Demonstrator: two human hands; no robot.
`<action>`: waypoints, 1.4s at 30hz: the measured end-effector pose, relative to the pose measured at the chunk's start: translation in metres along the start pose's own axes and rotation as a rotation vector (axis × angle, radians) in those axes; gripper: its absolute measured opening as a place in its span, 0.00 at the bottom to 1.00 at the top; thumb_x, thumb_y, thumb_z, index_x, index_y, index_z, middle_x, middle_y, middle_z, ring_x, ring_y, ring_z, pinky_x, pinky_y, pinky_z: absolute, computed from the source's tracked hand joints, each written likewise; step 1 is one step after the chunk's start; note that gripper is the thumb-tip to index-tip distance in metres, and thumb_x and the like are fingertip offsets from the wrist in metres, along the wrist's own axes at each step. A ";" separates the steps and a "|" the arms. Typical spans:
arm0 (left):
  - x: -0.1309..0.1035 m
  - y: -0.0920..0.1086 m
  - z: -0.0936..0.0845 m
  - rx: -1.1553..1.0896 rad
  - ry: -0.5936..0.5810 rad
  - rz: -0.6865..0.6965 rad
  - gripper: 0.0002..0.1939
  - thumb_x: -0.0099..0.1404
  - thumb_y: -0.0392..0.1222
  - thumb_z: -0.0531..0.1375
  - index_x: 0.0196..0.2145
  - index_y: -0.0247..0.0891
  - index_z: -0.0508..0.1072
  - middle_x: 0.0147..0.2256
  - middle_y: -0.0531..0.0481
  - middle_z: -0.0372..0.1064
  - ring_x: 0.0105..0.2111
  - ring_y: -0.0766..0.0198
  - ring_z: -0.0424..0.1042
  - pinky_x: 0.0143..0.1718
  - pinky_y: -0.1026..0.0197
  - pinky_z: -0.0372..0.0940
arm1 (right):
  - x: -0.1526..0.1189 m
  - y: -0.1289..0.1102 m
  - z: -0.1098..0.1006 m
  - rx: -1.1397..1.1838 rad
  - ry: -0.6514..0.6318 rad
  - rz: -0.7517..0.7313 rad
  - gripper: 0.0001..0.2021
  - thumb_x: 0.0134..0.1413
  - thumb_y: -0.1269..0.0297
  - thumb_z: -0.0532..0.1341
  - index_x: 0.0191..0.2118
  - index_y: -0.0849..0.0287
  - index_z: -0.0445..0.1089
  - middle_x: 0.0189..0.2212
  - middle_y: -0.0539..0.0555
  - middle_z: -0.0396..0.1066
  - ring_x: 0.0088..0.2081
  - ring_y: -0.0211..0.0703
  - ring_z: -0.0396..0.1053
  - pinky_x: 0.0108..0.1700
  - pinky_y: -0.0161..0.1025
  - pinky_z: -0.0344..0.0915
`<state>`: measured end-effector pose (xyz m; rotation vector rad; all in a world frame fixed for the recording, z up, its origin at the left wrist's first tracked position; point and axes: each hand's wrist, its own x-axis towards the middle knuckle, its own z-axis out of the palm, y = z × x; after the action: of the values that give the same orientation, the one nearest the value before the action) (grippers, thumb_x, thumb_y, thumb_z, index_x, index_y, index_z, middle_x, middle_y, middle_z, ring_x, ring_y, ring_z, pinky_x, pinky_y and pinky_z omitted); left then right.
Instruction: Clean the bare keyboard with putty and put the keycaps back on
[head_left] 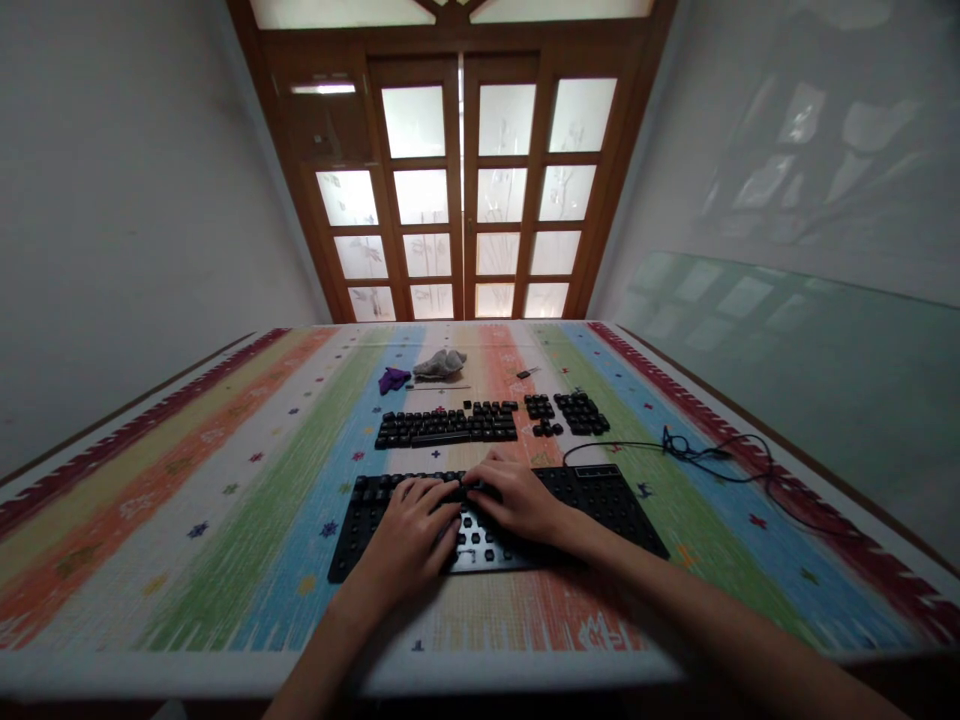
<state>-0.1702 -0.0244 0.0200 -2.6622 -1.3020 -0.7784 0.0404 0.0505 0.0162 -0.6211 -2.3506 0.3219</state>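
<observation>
A black keyboard (pixel 472 540) lies across the near middle of the table, mostly stripped to bare switch posts, with a few keycaps along its upper left row. My left hand (pixel 420 515) rests over its left-centre part, fingers apart and bent toward the top row. My right hand (pixel 521 497) reaches over the middle of the top row. Its thumb and index finger come together there; anything between them is too small to make out. Beyond the keyboard, loose black keycaps (pixel 446 425) sit in a block, with a number-pad group (pixel 581 413) to its right.
A grey cloth (pixel 440 364), a purple cloth (pixel 394 380), a thin rod (pixel 439 387) and a small tool (pixel 527 373) lie farther back. The keyboard's black cable (pixel 701 452) loops out to the right. Striped cloth (pixel 217 520) covers the table; wooden doors (pixel 461 180) stand behind.
</observation>
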 end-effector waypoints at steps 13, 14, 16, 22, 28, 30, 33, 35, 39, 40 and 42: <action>0.002 0.005 0.008 -0.030 0.027 0.009 0.09 0.70 0.35 0.56 0.43 0.38 0.76 0.54 0.43 0.72 0.52 0.50 0.67 0.54 0.42 0.63 | -0.002 0.000 0.006 0.010 0.019 0.051 0.05 0.59 0.75 0.62 0.39 0.59 0.72 0.33 0.54 0.75 0.38 0.45 0.67 0.41 0.39 0.63; 0.002 0.005 0.007 -0.032 0.031 0.011 0.09 0.69 0.35 0.56 0.43 0.38 0.76 0.54 0.43 0.71 0.52 0.50 0.67 0.53 0.42 0.63 | -0.002 -0.001 0.006 0.014 0.019 0.055 0.05 0.60 0.75 0.62 0.39 0.59 0.72 0.33 0.54 0.75 0.38 0.45 0.67 0.41 0.40 0.63; 0.003 0.006 0.007 -0.034 0.031 0.010 0.09 0.70 0.35 0.56 0.43 0.39 0.76 0.55 0.44 0.71 0.52 0.50 0.67 0.53 0.43 0.63 | -0.002 -0.001 0.006 0.019 0.013 0.061 0.05 0.60 0.75 0.62 0.39 0.59 0.72 0.33 0.54 0.75 0.39 0.45 0.67 0.41 0.40 0.63; 0.003 0.007 0.009 -0.032 0.018 0.007 0.09 0.70 0.35 0.56 0.43 0.38 0.76 0.54 0.44 0.72 0.53 0.49 0.66 0.54 0.42 0.63 | -0.003 0.000 0.002 0.025 -0.017 0.043 0.06 0.59 0.76 0.62 0.40 0.59 0.71 0.34 0.54 0.75 0.39 0.45 0.67 0.41 0.40 0.63; 0.003 0.007 0.009 -0.012 0.015 0.026 0.10 0.71 0.36 0.55 0.43 0.38 0.76 0.52 0.43 0.73 0.53 0.48 0.66 0.55 0.41 0.62 | -0.004 -0.001 0.003 -0.044 -0.054 0.001 0.05 0.62 0.75 0.59 0.39 0.58 0.69 0.34 0.54 0.74 0.37 0.45 0.66 0.39 0.39 0.62; 0.003 0.008 0.009 -0.013 0.013 0.027 0.10 0.71 0.36 0.55 0.43 0.38 0.76 0.52 0.42 0.73 0.53 0.48 0.66 0.55 0.41 0.62 | -0.004 -0.001 0.002 -0.083 -0.064 -0.024 0.04 0.63 0.74 0.58 0.39 0.59 0.69 0.33 0.55 0.74 0.36 0.45 0.65 0.38 0.39 0.62; 0.004 0.009 0.008 -0.018 0.015 0.026 0.10 0.71 0.36 0.55 0.43 0.38 0.76 0.52 0.42 0.73 0.53 0.49 0.66 0.54 0.41 0.63 | -0.002 0.000 0.000 -0.128 -0.076 -0.047 0.04 0.64 0.73 0.58 0.39 0.60 0.69 0.32 0.55 0.73 0.36 0.45 0.65 0.38 0.39 0.61; 0.004 0.011 0.008 -0.020 0.011 0.015 0.10 0.71 0.37 0.55 0.43 0.38 0.76 0.52 0.42 0.73 0.53 0.49 0.66 0.54 0.41 0.63 | 0.000 0.002 -0.002 -0.164 -0.102 -0.064 0.04 0.64 0.73 0.58 0.38 0.60 0.69 0.31 0.55 0.73 0.36 0.45 0.65 0.37 0.39 0.60; 0.004 0.015 0.007 -0.021 -0.015 -0.018 0.09 0.71 0.37 0.56 0.44 0.38 0.75 0.51 0.43 0.73 0.53 0.48 0.66 0.55 0.41 0.63 | 0.004 0.003 -0.003 -0.266 -0.161 -0.100 0.06 0.63 0.74 0.58 0.35 0.59 0.69 0.29 0.54 0.72 0.34 0.45 0.64 0.35 0.38 0.58; 0.004 0.015 0.007 -0.022 -0.017 -0.023 0.10 0.71 0.36 0.56 0.45 0.38 0.75 0.51 0.43 0.73 0.53 0.49 0.66 0.55 0.41 0.63 | 0.005 0.001 -0.003 -0.296 -0.168 -0.104 0.07 0.63 0.75 0.57 0.34 0.59 0.69 0.28 0.54 0.71 0.34 0.45 0.64 0.35 0.39 0.57; 0.005 0.017 0.007 -0.028 -0.025 -0.026 0.11 0.71 0.36 0.55 0.48 0.38 0.73 0.51 0.43 0.73 0.53 0.49 0.67 0.55 0.42 0.63 | 0.005 -0.004 -0.002 -0.359 -0.177 -0.113 0.09 0.63 0.77 0.57 0.32 0.59 0.69 0.27 0.54 0.70 0.32 0.45 0.63 0.34 0.39 0.57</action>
<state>-0.1521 -0.0299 0.0187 -2.6912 -1.3436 -0.7743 0.0375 0.0501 0.0219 -0.6437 -2.6273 -0.1050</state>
